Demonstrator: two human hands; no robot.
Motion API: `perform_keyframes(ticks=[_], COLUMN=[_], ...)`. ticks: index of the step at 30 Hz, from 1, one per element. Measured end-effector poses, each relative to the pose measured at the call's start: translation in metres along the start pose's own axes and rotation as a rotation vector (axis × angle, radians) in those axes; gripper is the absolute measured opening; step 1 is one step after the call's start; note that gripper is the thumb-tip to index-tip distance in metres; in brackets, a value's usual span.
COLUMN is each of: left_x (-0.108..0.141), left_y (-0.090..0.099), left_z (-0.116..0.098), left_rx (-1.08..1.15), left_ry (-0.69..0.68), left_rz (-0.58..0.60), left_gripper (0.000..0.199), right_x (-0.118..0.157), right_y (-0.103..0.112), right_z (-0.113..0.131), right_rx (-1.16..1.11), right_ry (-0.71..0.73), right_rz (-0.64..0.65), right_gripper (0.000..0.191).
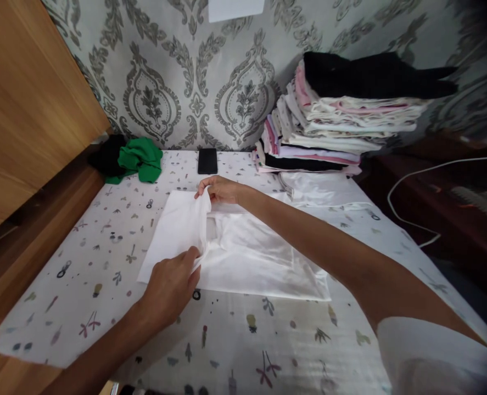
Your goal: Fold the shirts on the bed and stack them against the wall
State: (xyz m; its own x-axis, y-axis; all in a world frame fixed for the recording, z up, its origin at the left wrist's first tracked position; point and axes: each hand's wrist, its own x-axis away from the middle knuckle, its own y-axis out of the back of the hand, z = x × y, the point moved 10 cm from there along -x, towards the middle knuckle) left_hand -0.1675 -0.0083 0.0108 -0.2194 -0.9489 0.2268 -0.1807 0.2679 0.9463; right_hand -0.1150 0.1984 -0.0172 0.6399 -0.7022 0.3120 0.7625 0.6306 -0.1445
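Note:
A white garment point(259, 241), partly folded, lies flat on the patterned cloth in front of me; its exact kind I cannot make out. My left hand point(171, 285) pinches the near end of a raised fold in it between thumb and fingers. At the far end of that same fold, my right hand point(218, 190) grips the fabric with its fingertips. Between both hands the fold stands up slightly from the layers below. Under the garment's left part shows a smooth, flat white area point(167, 225), which may be a board or more cloth.
A tall stack of folded clothes point(329, 126) stands at the back right, with a folded white cloth point(321, 189) before it. A black phone point(207, 161) lies near the wall. Green cloth point(142, 159) is bunched by the wooden cabinet point(33, 93). A white cable point(395, 184) hangs at right.

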Motion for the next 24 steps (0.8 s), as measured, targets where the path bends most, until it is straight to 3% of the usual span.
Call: perform_keyframes(ticks=[5,16,18,21,23,24], left_x=[0.001,0.004,0.006,0.012,0.014,0.013], left_y=[0.001,0.019,0.013,-0.001,0.004,0.01], left_z=[-0.008,-0.015,-0.021,-0.036,-0.034,-0.03], left_rx=[0.102,0.299,0.232,0.2,0.262,0.283], left_ry=[-0.076,-0.072,-0.116,-0.256,-0.282,-0.27], left_rz=[-0.079,-0.205,-0.162,-0.017,-0.022,-0.078], left_gripper=[0.02,0.024,0.023,0.027,0.031,0.033], right_x=[0.005,0.021,0.024,0.032,0.043,0.05], right_y=[0.019,0.036,0.042,0.058,0.063,0.061], right_z=[-0.015,-0.02,-0.016,0.002,0.023,0.034], right_rx=[-0.063,-0.138,-0.019,0.41,0.736,0.87], right_ry=[-0.032,0.019,0.044,0.089,0.162,0.211], right_rz=[-0.103,-0.107,-0.11,-0.192,-0.315,-0.383], right_gripper=[0.025,0.024,0.024,0.028,0.034,0.037])
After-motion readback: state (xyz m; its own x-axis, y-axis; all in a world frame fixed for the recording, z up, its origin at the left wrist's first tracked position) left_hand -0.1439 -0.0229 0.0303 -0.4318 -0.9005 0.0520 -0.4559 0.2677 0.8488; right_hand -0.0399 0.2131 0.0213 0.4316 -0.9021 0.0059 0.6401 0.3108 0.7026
